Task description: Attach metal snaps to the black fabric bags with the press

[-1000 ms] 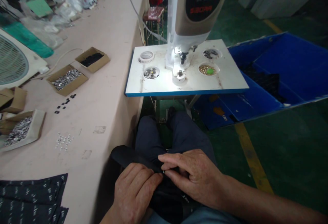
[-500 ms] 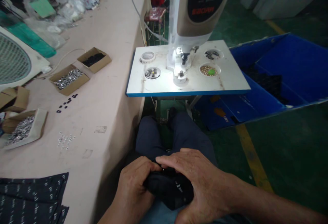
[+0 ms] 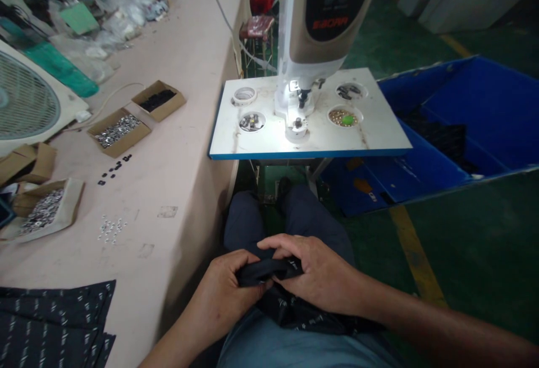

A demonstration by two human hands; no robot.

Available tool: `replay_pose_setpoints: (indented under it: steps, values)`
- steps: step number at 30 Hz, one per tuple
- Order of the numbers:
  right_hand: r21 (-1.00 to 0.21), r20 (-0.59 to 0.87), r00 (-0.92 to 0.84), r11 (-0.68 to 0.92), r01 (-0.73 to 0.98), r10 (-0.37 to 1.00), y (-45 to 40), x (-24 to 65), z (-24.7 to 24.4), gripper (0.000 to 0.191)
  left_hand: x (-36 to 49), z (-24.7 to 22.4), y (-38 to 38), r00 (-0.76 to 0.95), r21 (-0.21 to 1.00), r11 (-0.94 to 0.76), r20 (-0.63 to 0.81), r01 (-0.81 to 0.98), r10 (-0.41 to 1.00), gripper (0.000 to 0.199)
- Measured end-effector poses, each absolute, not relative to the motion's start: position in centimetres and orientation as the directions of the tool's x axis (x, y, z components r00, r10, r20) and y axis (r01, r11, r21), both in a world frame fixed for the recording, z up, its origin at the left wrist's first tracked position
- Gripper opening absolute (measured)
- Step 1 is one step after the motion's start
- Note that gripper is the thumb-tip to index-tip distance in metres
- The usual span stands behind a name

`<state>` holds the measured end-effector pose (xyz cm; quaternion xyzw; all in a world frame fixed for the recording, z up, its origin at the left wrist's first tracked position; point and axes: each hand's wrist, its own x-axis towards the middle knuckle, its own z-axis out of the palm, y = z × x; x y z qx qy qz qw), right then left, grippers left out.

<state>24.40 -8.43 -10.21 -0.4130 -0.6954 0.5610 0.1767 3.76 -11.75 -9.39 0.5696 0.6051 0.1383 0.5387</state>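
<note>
A black cloth with small white print (image 3: 295, 312) lies over my lap, its upper edge raised in a folded band between my hands. My left hand (image 3: 229, 284) pinches the left end of that band, thumb below and fingers behind. On the right side, my right hand (image 3: 314, 269) grips the cloth, its index finger reaching across the top toward my left hand. Beyond my knees stands a pressing machine (image 3: 297, 126) with a lit head above a white table plate (image 3: 261, 146).
At left, a long worktable (image 3: 185, 149) carries boxes of metal parts (image 3: 120, 132), small loose rings (image 3: 112, 228), a fan (image 3: 29, 95) and a stack of printed black cloth (image 3: 50, 323). A blue bin (image 3: 497, 104) holding dark cloth stands at right.
The bunched cloth has been opened out, showing a folded band and more printed fabric below. My right hand has moved up slightly, and my left hand has shifted a little right.
</note>
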Motion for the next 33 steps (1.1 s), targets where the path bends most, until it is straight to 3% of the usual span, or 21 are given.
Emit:
replay_pose_setpoints:
  steps: [5, 9, 12, 26, 33]
  values:
    - [-0.941, -0.327, -0.613, -0.187, 0.283, 0.720, -7.1, 24.3, -9.8, 0.048, 3.0, -9.1, -10.5, 0.367, 0.768, 0.538, -0.639, 0.347, 0.676, 0.030]
    - [-0.899, -0.418, -0.631, -0.396, 0.185, 0.653, -6.7, 24.2, -10.0, 0.048, 2.5, -9.2, -10.1, 0.407, 0.745, 0.593, -0.665, 0.305, 0.626, 0.032]
    - [-0.872, -0.447, -0.630, -0.466, 0.149, 0.635, -6.6, 24.2, -10.2, 0.049, 2.5, -9.1, -10.1, 0.416, 0.723, 0.635, -0.684, 0.273, 0.600, 0.032]
    - [-0.891, -0.436, -0.585, -0.417, 0.178, 0.684, -5.7, 24.4, -11.0, 0.049, 4.1, -10.0, -10.3, 0.321, 0.669, 0.739, -0.720, 0.084, 0.615, 0.032]
    - [-0.906, -0.418, -0.572, -0.368, 0.208, 0.706, -4.7, 24.3, -11.1, 0.049, 4.6, -11.4, -10.6, 0.295, 0.664, 0.738, -0.686, -0.121, 0.666, 0.046]
